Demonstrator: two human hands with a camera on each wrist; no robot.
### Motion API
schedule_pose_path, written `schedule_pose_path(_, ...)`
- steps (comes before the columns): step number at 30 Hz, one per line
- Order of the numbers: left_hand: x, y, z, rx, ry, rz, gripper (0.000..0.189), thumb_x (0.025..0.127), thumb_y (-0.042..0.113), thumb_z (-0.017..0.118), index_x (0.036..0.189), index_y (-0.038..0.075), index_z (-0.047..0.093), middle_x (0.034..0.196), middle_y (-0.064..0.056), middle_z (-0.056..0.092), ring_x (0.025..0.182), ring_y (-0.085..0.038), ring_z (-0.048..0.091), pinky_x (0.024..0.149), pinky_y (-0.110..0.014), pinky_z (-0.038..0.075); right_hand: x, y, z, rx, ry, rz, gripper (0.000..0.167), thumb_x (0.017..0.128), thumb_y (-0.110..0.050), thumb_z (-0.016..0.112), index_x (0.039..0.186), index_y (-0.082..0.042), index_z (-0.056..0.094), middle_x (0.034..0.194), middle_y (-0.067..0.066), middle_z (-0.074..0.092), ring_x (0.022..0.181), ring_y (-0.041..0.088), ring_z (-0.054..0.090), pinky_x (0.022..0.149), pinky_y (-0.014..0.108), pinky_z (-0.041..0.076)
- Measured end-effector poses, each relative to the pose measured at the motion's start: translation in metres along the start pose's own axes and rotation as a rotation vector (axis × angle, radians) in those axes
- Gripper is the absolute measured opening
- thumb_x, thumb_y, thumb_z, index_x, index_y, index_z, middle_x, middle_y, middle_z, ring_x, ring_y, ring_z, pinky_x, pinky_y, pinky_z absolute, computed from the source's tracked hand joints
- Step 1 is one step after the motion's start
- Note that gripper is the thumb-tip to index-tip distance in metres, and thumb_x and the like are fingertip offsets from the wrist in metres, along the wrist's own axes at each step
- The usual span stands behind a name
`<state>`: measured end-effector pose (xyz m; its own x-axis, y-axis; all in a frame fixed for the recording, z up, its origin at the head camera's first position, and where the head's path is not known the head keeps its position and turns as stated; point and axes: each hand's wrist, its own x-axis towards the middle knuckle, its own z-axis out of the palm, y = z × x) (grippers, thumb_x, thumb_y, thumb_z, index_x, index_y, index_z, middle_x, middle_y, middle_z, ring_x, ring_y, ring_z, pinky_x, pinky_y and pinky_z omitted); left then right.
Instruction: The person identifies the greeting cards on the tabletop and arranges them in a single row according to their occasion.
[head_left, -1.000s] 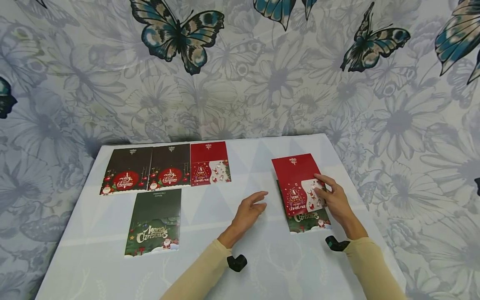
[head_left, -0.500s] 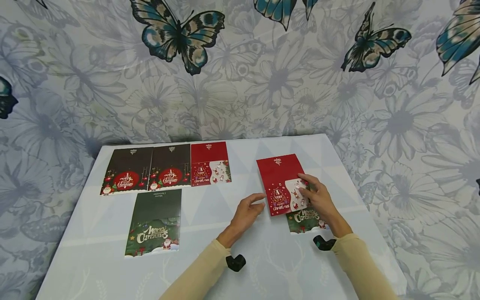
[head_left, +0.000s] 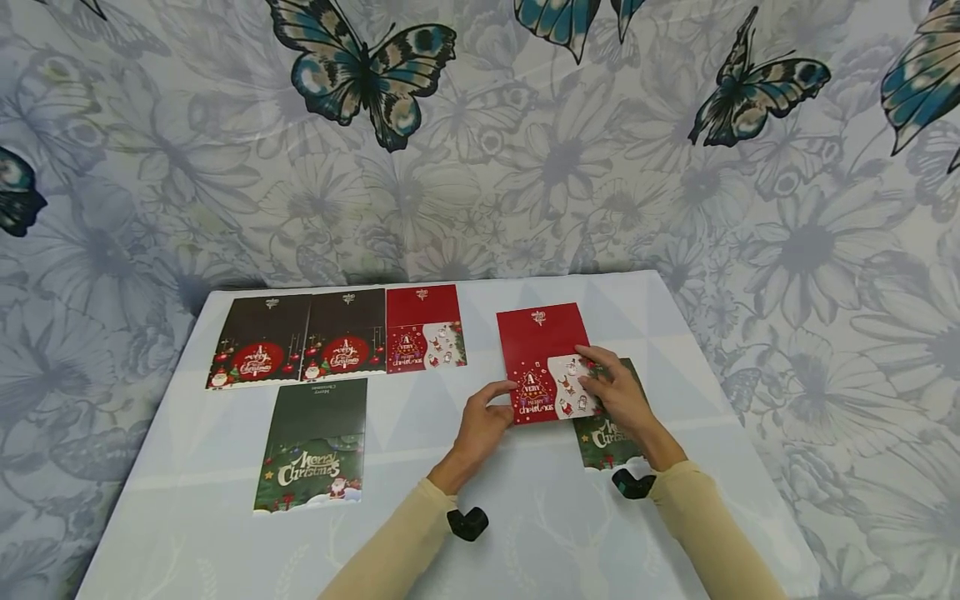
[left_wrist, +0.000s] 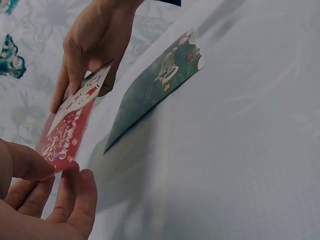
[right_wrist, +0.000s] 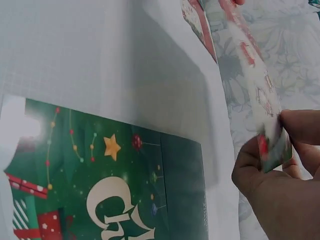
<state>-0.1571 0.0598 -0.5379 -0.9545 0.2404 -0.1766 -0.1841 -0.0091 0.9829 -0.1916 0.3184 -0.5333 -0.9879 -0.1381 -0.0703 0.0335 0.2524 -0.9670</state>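
A red Christmas card (head_left: 540, 342) is held up off the table between both hands. My right hand (head_left: 621, 400) pinches its right edge, thumb on one face and fingers on the other, as the right wrist view shows. At the card's lower left edge my left hand (head_left: 480, 425) has its thumb and fingers on either side, gripping it in the left wrist view. Beneath and to the right lies a green Merry Christmas card (right_wrist: 100, 165), flat on the table and partly hidden by the red card and right hand in the head view.
Along the table's back left stand in a row two dark brown cards (head_left: 258, 342) and another red card (head_left: 425, 329), lying flat. Below them lies a second green card (head_left: 311, 446). The white table (head_left: 420, 550) meets a butterfly-patterned backdrop (head_left: 480, 208) behind.
My right hand has carried the red card leftward, uncovering more of the green card beneath. My left hand, apart from it a second ago, now grips its left edge.
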Motion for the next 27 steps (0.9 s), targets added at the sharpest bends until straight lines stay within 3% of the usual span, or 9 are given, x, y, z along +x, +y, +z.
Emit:
schedule_pose_path(4,0.002,0.001,-0.004,-0.011,0.028,0.01,0.049,0.09,-0.01,0.047,0.135,0.006,0.058,0.14,-0.016,0.054,0.101,-0.026,0.069,0.076,-0.035,0.052,0.002,-0.001,0.001,-0.026,-0.027,0.008,0.056,0.1,-0.005,0.057,0.153,-0.016,0.042,0.161,0.009,0.022,0.124,0.031,0.044,0.081,0.018,0.053)
schedule_pose_path(11,0.005,-0.003,-0.011,0.024,0.073,0.012,0.05,0.089,-0.012,0.048,0.134,0.006,0.059,0.14,-0.016,0.055,0.102,-0.028,0.07,0.076,-0.037,0.054,0.004,-0.002,0.0,0.01,-0.118,-0.027,0.063,0.096,0.005,0.055,0.155,-0.013,0.038,0.166,0.009,0.015,0.118,0.026,0.052,0.083,0.022,0.054)
schedule_pose_path(17,0.009,-0.003,-0.021,0.028,0.136,0.039,0.047,0.091,-0.012,0.049,0.133,0.004,0.06,0.138,-0.018,0.058,0.103,-0.032,0.069,0.079,-0.039,0.056,0.007,-0.005,0.001,0.033,-0.224,-0.005,0.073,0.096,0.003,0.059,0.159,-0.02,0.029,0.166,0.008,0.014,0.098,0.02,0.063,0.084,0.025,0.055)
schedule_pose_path(23,0.011,-0.003,-0.028,0.031,0.206,0.067,0.041,0.091,-0.01,0.053,0.129,0.002,0.065,0.134,-0.018,0.062,0.106,-0.033,0.069,0.079,-0.033,0.056,0.01,-0.004,-0.001,-0.04,-0.283,-0.009,0.084,0.095,0.002,0.064,0.161,-0.025,0.021,0.167,0.008,0.01,0.09,0.022,0.066,0.086,0.023,0.054)
schedule_pose_path(27,0.013,-0.006,-0.03,0.038,0.249,0.076,0.033,0.093,-0.005,0.057,0.123,0.004,0.069,0.127,-0.016,0.067,0.108,-0.03,0.07,0.077,-0.024,0.053,0.012,-0.003,0.001,-0.063,-0.274,-0.01,0.086,0.094,0.003,0.064,0.161,-0.029,0.02,0.167,0.009,0.015,0.09,0.02,0.067,0.084,0.023,0.053)
